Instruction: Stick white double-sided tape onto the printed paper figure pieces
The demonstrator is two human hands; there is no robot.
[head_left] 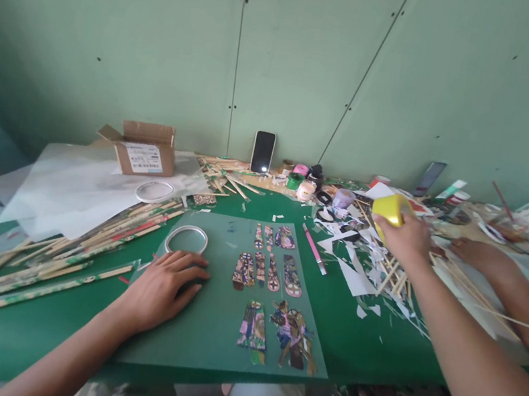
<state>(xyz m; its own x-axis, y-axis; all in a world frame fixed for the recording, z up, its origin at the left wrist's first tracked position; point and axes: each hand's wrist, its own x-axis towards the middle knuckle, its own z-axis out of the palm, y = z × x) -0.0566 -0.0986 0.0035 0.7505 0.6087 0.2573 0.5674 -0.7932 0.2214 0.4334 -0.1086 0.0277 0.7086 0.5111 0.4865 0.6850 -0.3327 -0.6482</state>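
My left hand (165, 289) lies flat on a translucent sheet (180, 339), fingers spread and holding nothing. Just beyond its fingertips is a thin silvery ring (207, 242), perhaps a roll of tape. Small patterned cutouts (249, 331) in purple, brown and green lie in rows on the sheet's right half. My right hand (403, 235) is raised over paper scraps at the right, gripping a shiny yellow rounded object (388, 210) whose exact kind I cannot make out. A pink pen-like tool (314, 249) rests between the sheet and the scraps.
Bamboo sticks (98, 248) and plastic film (64, 185) cover the left, near an open cardboard box (147, 158). A phone (263, 152) leans on the wall. Paint jars (305, 190) stand at the back. Another person's arm (508, 286) reaches in from the right, near paper scraps (357, 278).
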